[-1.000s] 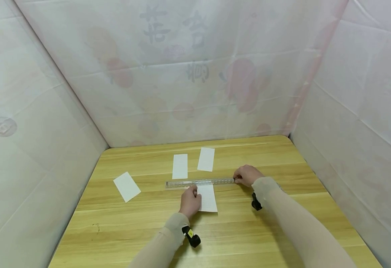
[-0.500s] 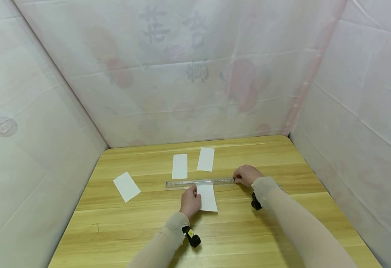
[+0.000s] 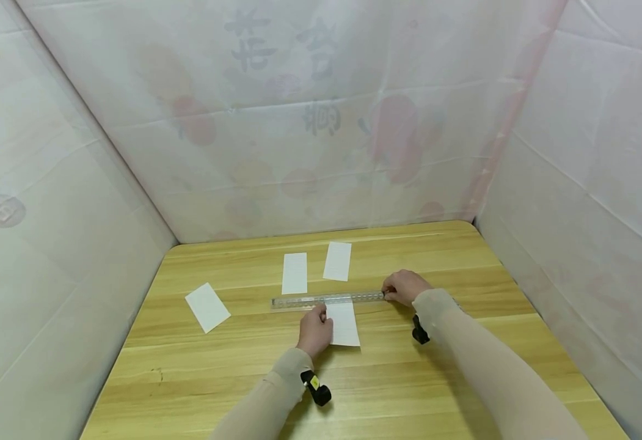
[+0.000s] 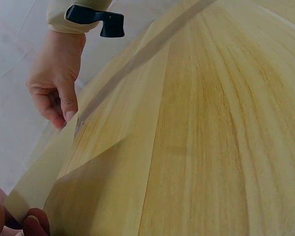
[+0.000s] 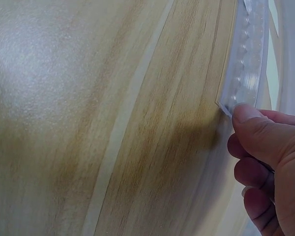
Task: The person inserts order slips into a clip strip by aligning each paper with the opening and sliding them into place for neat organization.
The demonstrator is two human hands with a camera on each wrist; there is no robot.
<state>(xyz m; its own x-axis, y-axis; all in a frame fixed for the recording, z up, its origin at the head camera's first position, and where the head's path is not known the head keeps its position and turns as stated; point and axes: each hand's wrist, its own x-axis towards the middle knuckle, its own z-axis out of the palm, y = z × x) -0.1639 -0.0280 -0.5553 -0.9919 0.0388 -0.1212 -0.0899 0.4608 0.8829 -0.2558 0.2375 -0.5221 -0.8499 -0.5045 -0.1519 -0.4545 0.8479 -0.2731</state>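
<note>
At the far end of the paper slip (image 3: 345, 324) (pinched by the left hand (image 3: 315, 333)), the clear ruler (image 3: 311, 300) runs crosswise, right tip gripped by the right hand (image 3: 406, 287).

Reading the head view as a clock face, a wood-grained bench (image 3: 200, 373) spreads around 6 o'clock. A slanted white card (image 3: 207, 307) lies on it at 8 o'clock, a second card (image 3: 294, 273) at 7 and a third card (image 3: 337, 261) at 5. A pale back sheet (image 3: 348, 205) hangs at 12, with grey writing (image 3: 251, 52) at 11. Creased side sheets stand at 9 (image 3: 51, 208) and 3 (image 3: 590, 214), the former showing round prints (image 3: 3, 211).
</note>
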